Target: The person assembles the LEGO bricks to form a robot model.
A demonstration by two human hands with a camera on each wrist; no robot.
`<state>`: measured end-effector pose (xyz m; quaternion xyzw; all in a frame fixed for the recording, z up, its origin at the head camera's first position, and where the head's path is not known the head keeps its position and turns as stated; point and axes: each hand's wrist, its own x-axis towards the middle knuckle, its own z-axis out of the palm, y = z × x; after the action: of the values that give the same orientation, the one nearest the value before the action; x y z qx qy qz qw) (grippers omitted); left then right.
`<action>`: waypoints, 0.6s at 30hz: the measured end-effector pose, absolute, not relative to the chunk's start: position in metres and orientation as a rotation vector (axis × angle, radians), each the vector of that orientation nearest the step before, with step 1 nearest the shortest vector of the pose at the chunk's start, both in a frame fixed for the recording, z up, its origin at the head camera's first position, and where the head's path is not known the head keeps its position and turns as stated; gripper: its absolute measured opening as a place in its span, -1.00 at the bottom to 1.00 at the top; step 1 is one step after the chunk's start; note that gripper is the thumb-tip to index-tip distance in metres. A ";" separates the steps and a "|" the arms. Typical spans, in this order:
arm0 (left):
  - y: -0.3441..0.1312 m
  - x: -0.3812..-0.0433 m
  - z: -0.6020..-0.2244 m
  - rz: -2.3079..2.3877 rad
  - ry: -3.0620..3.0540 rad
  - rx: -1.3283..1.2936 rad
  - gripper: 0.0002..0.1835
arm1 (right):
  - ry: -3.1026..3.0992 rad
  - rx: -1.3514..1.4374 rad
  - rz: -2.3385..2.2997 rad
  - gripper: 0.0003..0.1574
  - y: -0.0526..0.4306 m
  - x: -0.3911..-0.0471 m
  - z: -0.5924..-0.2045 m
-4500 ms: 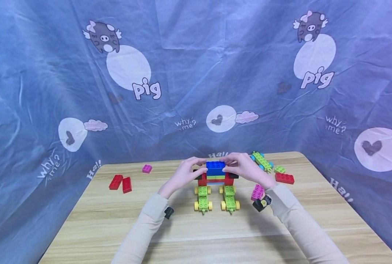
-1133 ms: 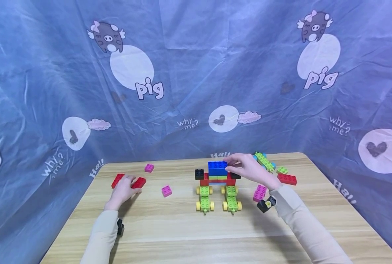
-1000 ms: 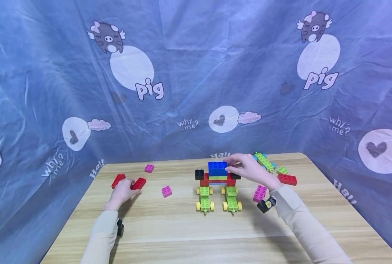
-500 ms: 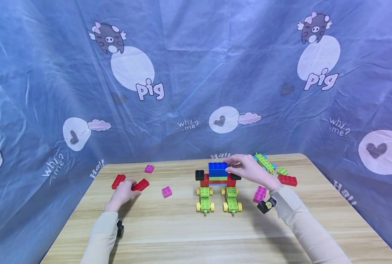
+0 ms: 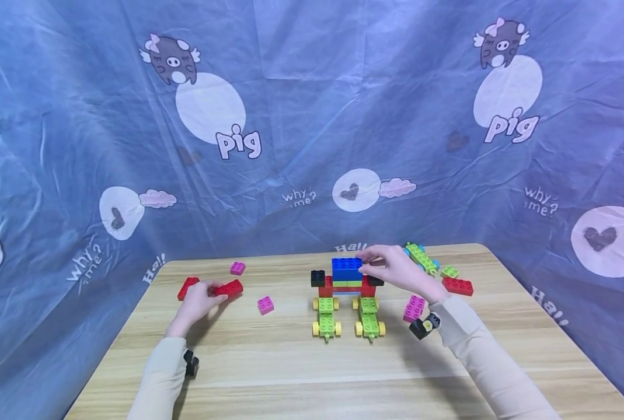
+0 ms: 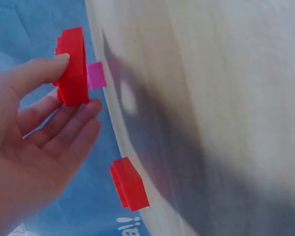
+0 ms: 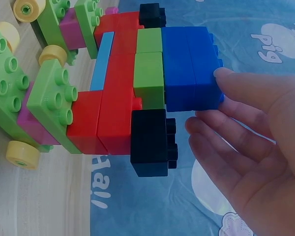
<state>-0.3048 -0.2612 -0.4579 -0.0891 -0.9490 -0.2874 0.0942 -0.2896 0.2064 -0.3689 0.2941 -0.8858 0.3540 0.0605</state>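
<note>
In the head view, my left hand [image 5: 198, 303] pinches a red brick [image 5: 230, 289] at the left of the table. The left wrist view shows the thumb on one side of this red brick [image 6: 74, 69] and fingers under its end. My right hand [image 5: 396, 269] holds the right end of the blue bricks [image 5: 346, 269] atop a built model. Up close in the right wrist view, thumb and forefinger touch the blue bricks [image 7: 191, 69]. Below them are green, red and black bricks [image 7: 149, 142], then green wheeled bases [image 5: 326, 324] with yellow wheels.
Another red brick [image 5: 187, 288] lies beside my left hand. Small pink bricks [image 5: 265, 305] lie between that hand and the model. Right of the model are a longer pink brick [image 5: 414, 308], a red brick [image 5: 457, 286], a green brick [image 5: 449, 272] and a blue-wheeled green base [image 5: 421, 258].
My left hand has left the blue bricks and gone left to a red brick, which has since turned and shifted right. A small pink brick now lies left of the model. My right hand stays put.
</note>
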 end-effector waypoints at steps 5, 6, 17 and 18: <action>-0.254 -0.303 -0.450 -0.944 -2.783 -0.316 -0.60 | -2.688 0.881 1.071 -0.59 0.206 -0.289 -0.369; -0.253 -0.303 -0.448 -0.962 -2.779 -0.326 -0.60 | -2.688 0.881 1.073 -0.59 0.206 -0.289 -0.369; -0.226 -0.300 -0.423 -1.151 -2.672 -0.469 -0.55 | -2.695 0.868 1.078 -0.59 0.206 -0.290 -0.369; -0.224 -0.300 -0.421 -1.154 -2.663 -0.488 -0.55 | -2.698 0.868 1.078 -0.58 0.206 -0.290 -0.369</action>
<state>-0.3001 -0.2237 -0.4212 -0.1649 -0.9004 -0.3902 0.0989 -0.2904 0.2058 -0.3689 0.2858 -0.8884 0.3550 0.0549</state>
